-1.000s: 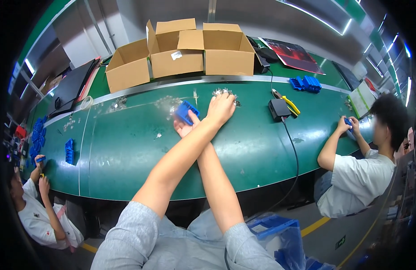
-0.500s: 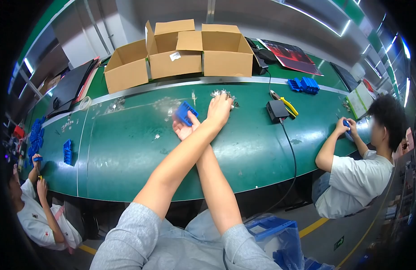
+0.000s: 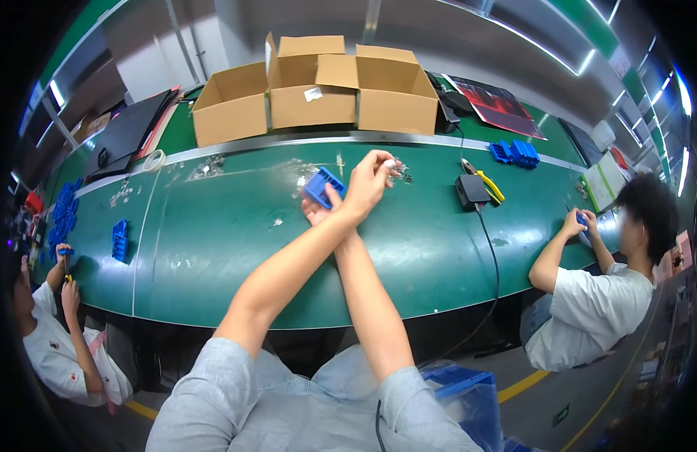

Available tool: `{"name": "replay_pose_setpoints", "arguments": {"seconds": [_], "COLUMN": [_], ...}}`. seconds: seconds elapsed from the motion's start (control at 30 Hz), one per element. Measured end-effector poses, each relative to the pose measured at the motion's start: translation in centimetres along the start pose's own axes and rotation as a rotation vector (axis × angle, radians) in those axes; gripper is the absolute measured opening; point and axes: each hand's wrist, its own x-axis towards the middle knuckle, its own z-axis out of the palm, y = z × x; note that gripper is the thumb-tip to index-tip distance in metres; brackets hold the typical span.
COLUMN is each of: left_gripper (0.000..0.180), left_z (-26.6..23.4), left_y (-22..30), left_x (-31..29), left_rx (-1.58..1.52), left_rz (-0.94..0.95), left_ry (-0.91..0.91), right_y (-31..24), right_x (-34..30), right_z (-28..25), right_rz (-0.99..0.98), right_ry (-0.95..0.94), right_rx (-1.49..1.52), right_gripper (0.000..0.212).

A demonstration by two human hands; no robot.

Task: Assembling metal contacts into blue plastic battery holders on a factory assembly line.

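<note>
My forearms cross, the left lying over the right. My right hand [image 3: 316, 214], on the left side, holds a blue plastic housing [image 3: 323, 186] with open compartments, palm turned up and thumb on its edge. My left hand [image 3: 369, 184] reaches over to the right; its thumb and fingers are pinched on a small whitish part [image 3: 391, 163], too small to name. Just beyond those fingertips lies a small pile of metal parts [image 3: 403, 175] on the green table. More small clear or silvery pieces [image 3: 307, 173] are scattered behind the blue housing.
Three open cardboard boxes [image 3: 314, 107] stand along the back. To the right are a black adapter box [image 3: 470, 193] with its cable, yellow-handled pliers [image 3: 493, 188] and blue housings [image 3: 515, 154]. Another blue housing [image 3: 120, 240] lies left. Co-workers sit at both sides, hands on blue parts.
My left hand has lifted from the pile of metal parts, a small whitish part now pinched in its fingers. My right hand still holds the blue housing, turned slightly. The whole view has shifted a little.
</note>
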Motion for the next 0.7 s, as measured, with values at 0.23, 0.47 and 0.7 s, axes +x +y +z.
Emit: {"name": "replay_pose_setpoints", "arguments": {"seconds": [0.23, 0.47, 0.7], "left_gripper": [0.011, 0.017, 0.016], "left_z": [-12.9, -22.3, -22.0], "left_y": [8.1, 5.4, 6.4], "left_x": [-7.8, -12.2, -12.1], "left_rx": [0.186, 0.221, 0.379], "left_rz": [0.11, -0.189, 0.004], "left_ry": [0.142, 0.279, 0.266], "right_y": [-0.2, 5.6, 7.2], "right_x": [-1.3, -3.2, -3.6], "right_z": [3.2, 6.3, 6.1], "right_rz": [-0.163, -0.092, -0.209], "right_ry": [0.069, -0.036, 0.033], "right_rx": [-0.165, -0.592, -0.717], "right_gripper": [0.044, 0.04, 0.038]}}
